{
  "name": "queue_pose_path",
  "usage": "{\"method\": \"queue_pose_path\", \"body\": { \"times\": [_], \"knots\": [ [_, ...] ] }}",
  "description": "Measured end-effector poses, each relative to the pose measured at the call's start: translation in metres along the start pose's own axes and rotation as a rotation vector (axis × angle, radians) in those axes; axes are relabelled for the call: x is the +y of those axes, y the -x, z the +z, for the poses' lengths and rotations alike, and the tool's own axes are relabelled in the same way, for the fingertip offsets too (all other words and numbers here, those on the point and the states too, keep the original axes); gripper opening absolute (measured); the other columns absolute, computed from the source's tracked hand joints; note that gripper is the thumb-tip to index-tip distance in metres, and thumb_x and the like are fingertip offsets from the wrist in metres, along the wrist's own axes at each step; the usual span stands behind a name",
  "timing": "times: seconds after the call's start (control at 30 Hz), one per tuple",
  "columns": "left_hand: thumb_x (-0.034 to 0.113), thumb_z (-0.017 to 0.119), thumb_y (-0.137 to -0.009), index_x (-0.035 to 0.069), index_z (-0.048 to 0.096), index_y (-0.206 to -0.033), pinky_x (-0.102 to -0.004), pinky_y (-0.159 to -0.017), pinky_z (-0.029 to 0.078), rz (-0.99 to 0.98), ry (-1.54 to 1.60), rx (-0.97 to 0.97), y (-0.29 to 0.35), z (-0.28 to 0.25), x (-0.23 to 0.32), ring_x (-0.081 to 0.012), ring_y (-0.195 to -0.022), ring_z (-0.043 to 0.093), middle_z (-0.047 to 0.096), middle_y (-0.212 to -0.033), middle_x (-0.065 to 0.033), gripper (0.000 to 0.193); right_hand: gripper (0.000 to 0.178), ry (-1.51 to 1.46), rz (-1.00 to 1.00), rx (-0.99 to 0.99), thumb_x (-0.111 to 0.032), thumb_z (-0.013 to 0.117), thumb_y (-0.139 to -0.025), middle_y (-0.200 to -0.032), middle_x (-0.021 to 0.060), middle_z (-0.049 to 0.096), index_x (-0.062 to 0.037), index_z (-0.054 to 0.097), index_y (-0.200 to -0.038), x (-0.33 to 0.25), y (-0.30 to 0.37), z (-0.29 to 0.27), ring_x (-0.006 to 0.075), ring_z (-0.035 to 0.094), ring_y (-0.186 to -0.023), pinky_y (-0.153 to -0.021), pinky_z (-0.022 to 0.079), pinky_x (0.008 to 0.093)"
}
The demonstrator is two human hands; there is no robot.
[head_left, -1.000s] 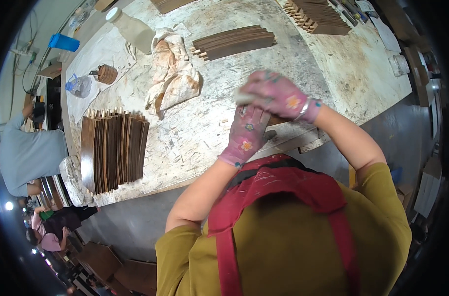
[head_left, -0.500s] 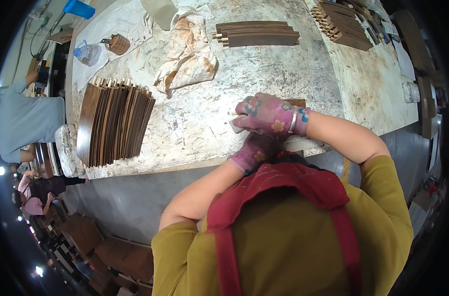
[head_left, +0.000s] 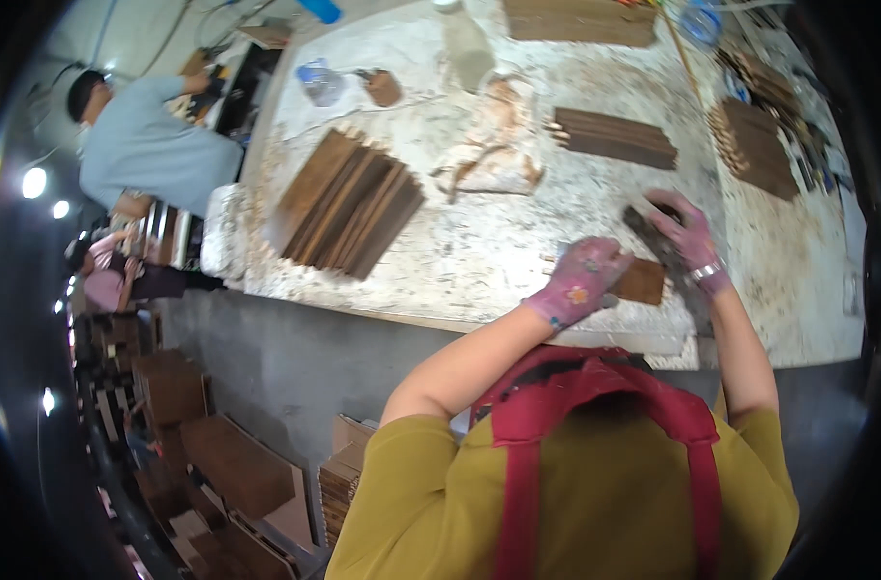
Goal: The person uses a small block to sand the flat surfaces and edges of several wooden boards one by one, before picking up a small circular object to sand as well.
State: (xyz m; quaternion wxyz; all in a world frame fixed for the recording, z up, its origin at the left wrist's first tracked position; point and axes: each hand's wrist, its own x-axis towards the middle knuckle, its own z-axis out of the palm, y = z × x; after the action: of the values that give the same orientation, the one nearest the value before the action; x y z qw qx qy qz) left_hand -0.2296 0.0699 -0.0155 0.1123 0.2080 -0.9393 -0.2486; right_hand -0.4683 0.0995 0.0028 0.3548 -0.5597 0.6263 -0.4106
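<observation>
Two gloved hands work at the surface [head_left: 479,261] edge: left hand [head_left: 581,280] presses flat, grip wide, on a brown wood piece [head_left: 642,280]; right hand [head_left: 687,237], at 1 o'clock from it, grips a dark tool [head_left: 653,237].

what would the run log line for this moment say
left hand: gloved, on small brown wooden piece | right hand: gloved, gripping dark block | surface: speckled white worktable

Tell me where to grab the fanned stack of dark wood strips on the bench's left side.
Grip the fanned stack of wood strips across its narrow near end, coming from the bench's front edge: the strips lie flat, overlapping, running lengthwise away, so pinching across their ends likely keeps them together.
</observation>
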Motion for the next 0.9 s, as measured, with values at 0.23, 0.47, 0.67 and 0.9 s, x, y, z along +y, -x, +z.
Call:
{"method": "queue_pose_path", "body": {
  "times": [0.23, 0.47, 0.67, 0.9],
  "knots": [
    [0.039, 0.06, -0.091, 0.012, 0.062, -0.115, -0.0489, -0.08, 0.051, -0.232, -0.062, -0.007, -0.026, -0.034, -0.03, -0.0387, -0.093, 0.065, 0.067, -0.096, -0.0184, 0.036, 0.047, -0.415, 0.194, 0.18, -0.031, 0.067, -0.094, -0.112, 0.0042, 0.067, -0.0006, 0.06, -0.13, 0.03, 0.035, -0.04, 0.0126, 0.063, -0.094, -0.079, 0.052, 0.026],
    [0.037, 0.079, -0.068, 0.006, 0.048, -0.142, -0.0474, -0.097, 0.044, -0.222, -0.115, 0.215, -0.002, 0.007, -0.048, -0.0405, -0.11, 0.054, 0.058, -0.117, -0.0213, 0.086, 0.043, -0.344, 0.112, 0.215, -0.024, 0.065, -0.092, -0.117, 0.0091, 0.066, 0.0035, 0.063, -0.125, 0.025, 0.042, -0.023, 0.0174, 0.061, -0.104, -0.093, 0.047, 0.0291],
    [0.042, 0.082, -0.075, 0.001, 0.048, -0.141, -0.0416, -0.1, 0.047, -0.484, 0.141, 0.188, 0.052, -0.095, -0.01, -0.0369, -0.115, 0.058, 0.057, -0.124, -0.0209, 0.085, 0.038, -0.305, 0.142, 0.2, -0.023, 0.066, -0.093, -0.115, 0.0092, 0.068, 0.0013, 0.066, -0.122, 0.024, 0.045, -0.028, 0.0164, 0.061, -0.105, -0.093, 0.047, 0.0285],
    [0.025, 0.082, -0.082, -0.002, 0.052, -0.139, -0.0342, -0.107, 0.042, -0.707, -0.253, 0.498, 0.161, -0.273, -0.033, -0.0266, -0.122, 0.057, 0.057, -0.13, -0.0172, 0.07, 0.044, -0.608, 0.294, 0.254, -0.023, 0.069, -0.092, -0.112, 0.0079, 0.065, 0.0014, 0.061, -0.128, 0.041, 0.054, -0.02, 0.0145, 0.06, -0.1, -0.088, 0.048, 0.0263]
  ]
}}
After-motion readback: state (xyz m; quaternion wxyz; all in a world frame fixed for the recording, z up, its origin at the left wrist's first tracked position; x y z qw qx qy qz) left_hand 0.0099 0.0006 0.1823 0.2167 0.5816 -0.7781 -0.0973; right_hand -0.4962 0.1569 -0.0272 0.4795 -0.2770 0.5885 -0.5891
